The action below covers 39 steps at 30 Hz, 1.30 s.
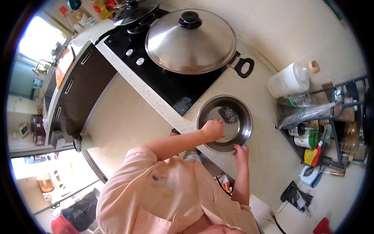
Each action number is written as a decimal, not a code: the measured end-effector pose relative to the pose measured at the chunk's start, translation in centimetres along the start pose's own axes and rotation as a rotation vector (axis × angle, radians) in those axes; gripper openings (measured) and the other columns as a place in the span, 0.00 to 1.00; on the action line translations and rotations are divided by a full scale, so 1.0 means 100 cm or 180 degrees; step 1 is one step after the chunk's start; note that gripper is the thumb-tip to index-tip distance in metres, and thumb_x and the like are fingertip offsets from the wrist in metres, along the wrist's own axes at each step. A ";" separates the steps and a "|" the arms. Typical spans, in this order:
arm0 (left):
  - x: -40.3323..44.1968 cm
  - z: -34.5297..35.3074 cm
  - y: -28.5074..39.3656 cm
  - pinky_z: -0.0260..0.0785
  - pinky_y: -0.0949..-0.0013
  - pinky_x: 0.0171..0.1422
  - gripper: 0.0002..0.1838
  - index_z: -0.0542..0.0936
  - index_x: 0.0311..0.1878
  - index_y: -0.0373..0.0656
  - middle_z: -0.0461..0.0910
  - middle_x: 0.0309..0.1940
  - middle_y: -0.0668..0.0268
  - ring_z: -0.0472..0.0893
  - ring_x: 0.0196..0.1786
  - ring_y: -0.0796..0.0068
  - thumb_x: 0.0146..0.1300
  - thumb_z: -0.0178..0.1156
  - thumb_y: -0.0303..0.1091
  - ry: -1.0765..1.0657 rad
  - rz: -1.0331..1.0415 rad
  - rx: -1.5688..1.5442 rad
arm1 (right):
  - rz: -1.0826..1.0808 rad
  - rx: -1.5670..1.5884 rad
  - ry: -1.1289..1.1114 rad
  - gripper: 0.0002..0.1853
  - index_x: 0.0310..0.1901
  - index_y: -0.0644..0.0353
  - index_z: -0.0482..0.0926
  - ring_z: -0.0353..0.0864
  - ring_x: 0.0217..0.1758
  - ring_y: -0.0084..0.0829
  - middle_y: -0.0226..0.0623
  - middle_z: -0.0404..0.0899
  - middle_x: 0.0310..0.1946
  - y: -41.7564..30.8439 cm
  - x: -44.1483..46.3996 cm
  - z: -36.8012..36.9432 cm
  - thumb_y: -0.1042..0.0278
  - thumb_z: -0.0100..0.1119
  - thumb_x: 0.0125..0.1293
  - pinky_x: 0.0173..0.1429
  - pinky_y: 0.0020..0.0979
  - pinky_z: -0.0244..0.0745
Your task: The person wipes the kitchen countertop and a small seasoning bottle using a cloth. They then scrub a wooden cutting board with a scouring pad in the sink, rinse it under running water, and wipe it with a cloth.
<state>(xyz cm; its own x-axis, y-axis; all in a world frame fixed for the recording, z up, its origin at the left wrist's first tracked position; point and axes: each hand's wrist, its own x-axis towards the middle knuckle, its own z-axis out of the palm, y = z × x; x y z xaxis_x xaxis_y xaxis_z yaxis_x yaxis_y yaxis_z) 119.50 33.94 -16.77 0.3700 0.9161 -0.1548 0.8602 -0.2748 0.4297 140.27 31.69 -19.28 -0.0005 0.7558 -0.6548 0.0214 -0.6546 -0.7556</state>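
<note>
A round stainless steel bowl (248, 124) stands on the speckled counter beside the stove. Inside it, toward the far side, lies a dark grey tangled clump (228, 115) that looks like a steel wool scourer. My left hand (212, 130) is over the bowl's near left side, its fingers curled closed; whatever they may hold is hidden. At the near right rim my right hand (240, 153) grips the bowl, thumb and fingers at the edge.
A large lidded wok (191, 43) sits on the black cooktop (163, 85), its handle (244, 68) jutting over the counter. To the right are a white jug (290, 80) and a wire rack (331, 132) of bottles. A cloth-like grey piece (182, 105) lies on the cooktop's near corner.
</note>
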 end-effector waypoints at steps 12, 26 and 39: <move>-0.125 -0.081 -0.070 0.71 0.64 0.35 0.09 0.75 0.35 0.42 0.76 0.33 0.59 0.79 0.34 0.61 0.48 0.57 0.31 0.0476 0.0593 -0.0384 | -0.0329 0.0036 0.0326 0.08 0.33 0.57 0.73 0.70 0.18 0.21 0.28 0.73 0.22 -0.007 -0.112 0.112 0.74 0.54 0.49 0.20 0.23 0.62; -0.362 -0.209 -0.295 0.70 0.60 0.39 0.10 0.75 0.34 0.40 0.71 0.32 0.63 0.76 0.38 0.61 0.46 0.58 0.31 0.1654 0.0128 -0.0945 | 0.0021 -0.0385 -0.1081 0.10 0.34 0.58 0.71 0.71 0.20 0.21 0.26 0.72 0.22 0.016 -0.145 0.455 0.77 0.56 0.47 0.21 0.23 0.65; -0.480 -0.307 -0.508 0.68 0.61 0.44 0.14 0.78 0.40 0.46 0.75 0.36 0.61 0.75 0.43 0.61 0.46 0.59 0.28 0.0978 -0.1868 -0.0949 | -0.0046 -0.1178 -0.2683 0.04 0.28 0.58 0.72 0.71 0.18 0.22 0.28 0.73 0.20 -0.020 -0.075 0.761 0.76 0.55 0.49 0.21 0.22 0.64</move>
<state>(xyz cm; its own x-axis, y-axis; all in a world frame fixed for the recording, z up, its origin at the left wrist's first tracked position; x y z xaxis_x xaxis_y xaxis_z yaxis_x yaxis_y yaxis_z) 47.26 12.87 -3.82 -0.2761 0.9409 -0.1963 0.7383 0.3384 0.5835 64.10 26.28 -14.09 -0.7286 0.4082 -0.5500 0.3343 -0.4890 -0.8057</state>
